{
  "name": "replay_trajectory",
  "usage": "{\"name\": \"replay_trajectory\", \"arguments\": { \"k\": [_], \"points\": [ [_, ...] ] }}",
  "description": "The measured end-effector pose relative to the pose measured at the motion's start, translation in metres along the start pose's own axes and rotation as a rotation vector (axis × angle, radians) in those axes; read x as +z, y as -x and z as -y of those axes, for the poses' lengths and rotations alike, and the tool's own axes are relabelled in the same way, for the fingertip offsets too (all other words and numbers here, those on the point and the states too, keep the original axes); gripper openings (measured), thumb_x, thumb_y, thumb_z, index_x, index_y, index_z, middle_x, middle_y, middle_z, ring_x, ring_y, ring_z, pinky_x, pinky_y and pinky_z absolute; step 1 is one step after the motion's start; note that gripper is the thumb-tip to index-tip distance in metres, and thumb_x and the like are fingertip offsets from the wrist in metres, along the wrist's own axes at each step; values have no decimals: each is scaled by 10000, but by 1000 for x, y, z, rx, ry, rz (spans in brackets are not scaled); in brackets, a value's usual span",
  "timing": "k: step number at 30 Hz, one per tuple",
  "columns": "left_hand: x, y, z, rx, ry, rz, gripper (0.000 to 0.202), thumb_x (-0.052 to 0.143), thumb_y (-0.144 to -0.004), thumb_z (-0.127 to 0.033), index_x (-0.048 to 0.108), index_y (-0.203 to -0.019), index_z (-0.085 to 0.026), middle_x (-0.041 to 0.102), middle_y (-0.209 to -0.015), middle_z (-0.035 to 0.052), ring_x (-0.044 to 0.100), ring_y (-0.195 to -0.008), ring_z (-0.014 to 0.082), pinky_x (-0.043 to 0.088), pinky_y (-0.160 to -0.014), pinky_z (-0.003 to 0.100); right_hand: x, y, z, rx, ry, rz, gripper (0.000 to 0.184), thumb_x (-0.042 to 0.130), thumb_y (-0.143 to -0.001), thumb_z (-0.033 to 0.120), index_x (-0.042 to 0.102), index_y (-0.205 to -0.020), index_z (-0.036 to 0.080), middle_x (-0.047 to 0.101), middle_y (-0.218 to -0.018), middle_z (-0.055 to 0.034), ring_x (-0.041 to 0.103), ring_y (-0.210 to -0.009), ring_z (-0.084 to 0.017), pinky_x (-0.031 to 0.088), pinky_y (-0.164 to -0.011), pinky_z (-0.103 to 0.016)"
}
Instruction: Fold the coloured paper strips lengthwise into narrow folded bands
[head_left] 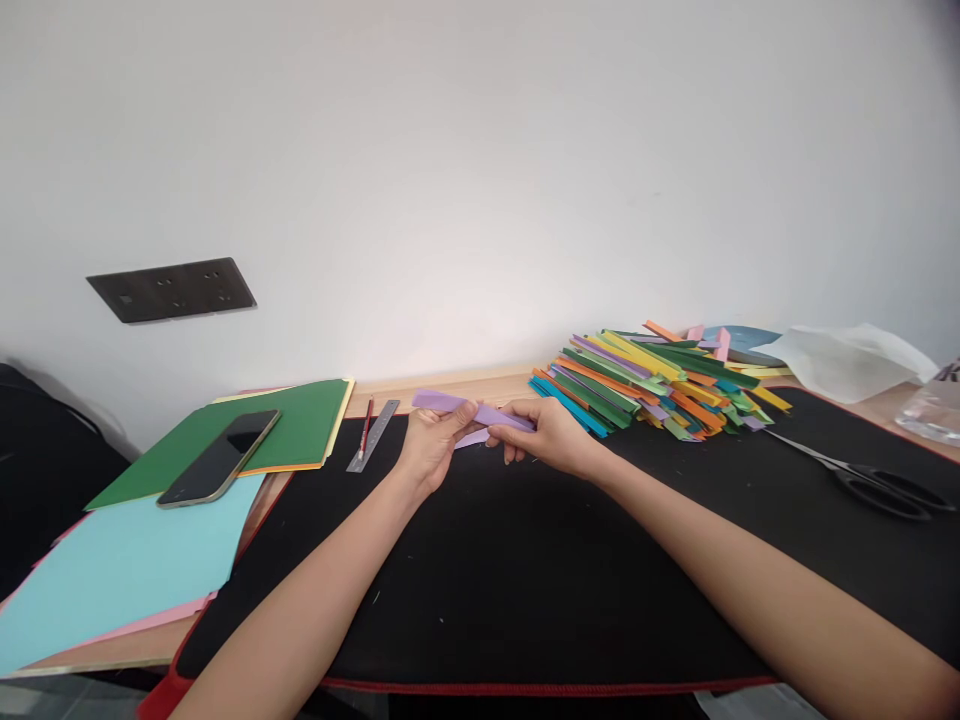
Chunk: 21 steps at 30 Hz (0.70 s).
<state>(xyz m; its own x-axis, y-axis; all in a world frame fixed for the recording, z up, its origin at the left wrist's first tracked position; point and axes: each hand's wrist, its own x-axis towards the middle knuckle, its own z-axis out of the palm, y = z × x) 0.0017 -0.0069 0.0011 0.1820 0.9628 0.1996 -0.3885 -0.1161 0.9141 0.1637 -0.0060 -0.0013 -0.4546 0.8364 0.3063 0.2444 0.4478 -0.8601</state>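
Note:
Between my two hands stretches a purple paper strip (491,414), raised a little over the black mat (525,580). My left hand (435,440) pinches it near its left part, and the strip's end sticks out beyond the thumb. At the other end, my right hand (551,432) has thumb and fingers closed on it. A second purple length shows below, between the hands; whether it belongs to the same strip I cannot tell. To the right of my right hand lies a heap of folded paper strips (660,385) in many colours.
Left of the hands lie a red pencil (366,430) and a metal ruler (375,436). A phone (221,458) rests on green paper sheets (307,425), beside light blue sheets (150,570). Black-handled scissors (862,475) lie at right, near a blue plate (742,343) and a crumpled white sheet (847,358).

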Motion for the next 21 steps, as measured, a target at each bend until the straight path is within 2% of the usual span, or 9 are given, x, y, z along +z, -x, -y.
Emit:
{"name": "replay_trajectory", "arguments": {
  "k": [5,13,21],
  "points": [
    [0,0,0,12,-9,5,204,706,-623,-266,674,-714,-86,688,-747,92,637,-764,227,481,-782,395,1,-1,-1,2,-19,-6,301,549,-753,418,622,-730,128,592,-548,-6,541,-446,-83,442,-455,-192],
    [1,0,0,-9,3,-31,267,737,-570,-290,667,-703,-69,684,-741,104,640,-758,238,481,-780,393,1,0,-1,3,-8,-6,328,533,-757,448,622,-732,133,594,-541,-5,529,-428,-80,438,-442,-191],
    [1,0,1,24,6,-24,214,720,-603,-276,671,-694,-88,687,-739,94,640,-756,227,458,-814,412,2,0,-1,6,3,-32,319,528,-766,433,628,-731,133,597,-532,-5,538,-430,-86,428,-446,-197]
  ]
}}
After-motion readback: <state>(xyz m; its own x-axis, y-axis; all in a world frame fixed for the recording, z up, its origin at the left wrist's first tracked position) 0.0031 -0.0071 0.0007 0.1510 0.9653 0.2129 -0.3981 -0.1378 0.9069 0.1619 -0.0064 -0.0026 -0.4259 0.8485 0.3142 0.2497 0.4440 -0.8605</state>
